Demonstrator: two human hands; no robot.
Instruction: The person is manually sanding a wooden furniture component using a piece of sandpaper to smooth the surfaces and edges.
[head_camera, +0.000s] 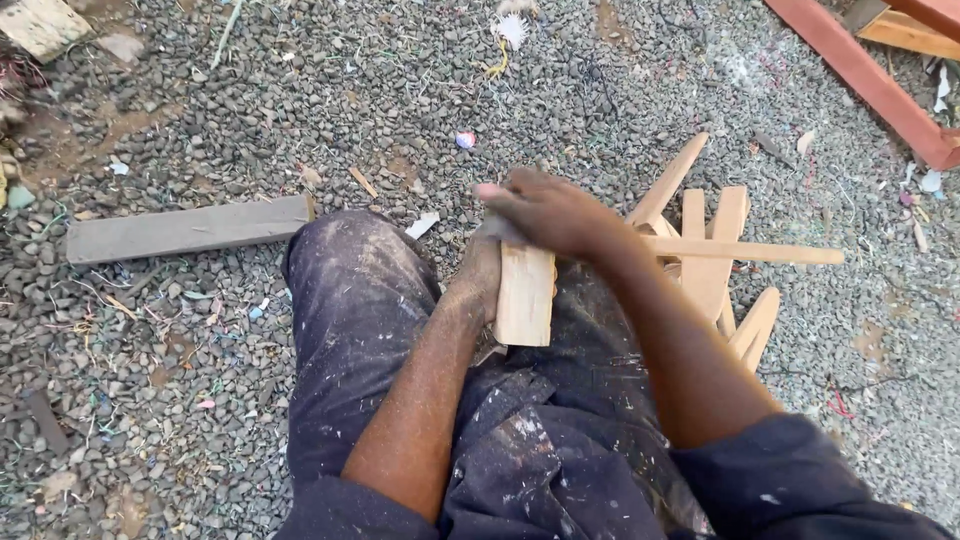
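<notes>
Dusty trousers (360, 330), a wood block (525, 295) held over the lap
Left hand (482, 275) is clamped round the block; right hand (550, 212) presses closed on its top, offcuts (715, 250) on gravel (200, 330) beside

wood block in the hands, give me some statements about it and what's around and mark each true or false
1. Both hands are on the pale wood block. True: the left hand grips its side and the right hand lies over its top end.
2. The ground is smooth concrete. False: it is loose grey gravel.
3. A grey plank lies flat on the gravel beside the left knee. True.
4. The pile of pale wood pieces lies on the person's left. False: it lies on the right, beyond the right forearm.
5. The person wears clean white trousers. False: the dark trousers are dusted with pale specks.
</notes>
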